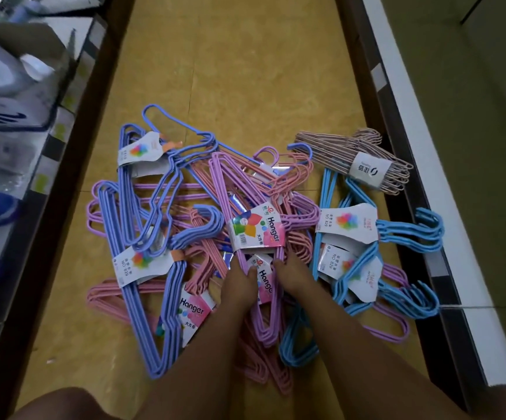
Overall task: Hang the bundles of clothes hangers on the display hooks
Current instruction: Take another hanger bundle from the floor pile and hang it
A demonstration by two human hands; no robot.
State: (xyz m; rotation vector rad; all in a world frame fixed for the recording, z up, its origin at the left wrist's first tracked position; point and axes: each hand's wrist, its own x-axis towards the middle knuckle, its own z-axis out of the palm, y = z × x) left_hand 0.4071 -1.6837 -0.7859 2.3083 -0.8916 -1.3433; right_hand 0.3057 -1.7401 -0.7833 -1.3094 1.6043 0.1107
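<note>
1. Reached down together into the pile on the floor (245,86): left hand (238,283) and right hand (294,275), side by side, both at the near end of the lilac hanger bundle (224,189).
2. Left grip curled narrow round the lilac wires just below the Hanger label (256,227); fingertips hidden under the wires, so cannot tell how firmly held.
3. Right grip also narrow, fingers bent down onto the same bundle's right side, touching or pinching it; cannot tell which for certain.
4. Lay with its long axis running away from both grips and slightly leftward, hook end farthest off, among pink hangers; neither hand clearly nearer, the bundle between them.
5. Judged step: lifting this bundle free of the tangle before carrying it to a hook.
6. Likely snag: lilac wires interlaced with neighbouring pink ones.
7. Just right of the right grip: light blue bundles (397,228).
8. Left of the left grip: periwinkle bundles (142,268).
9. Farthest, beyond and right: a pale rose bundle (336,147) near the shelf base (397,207).
10. No display hooks in view.
</note>
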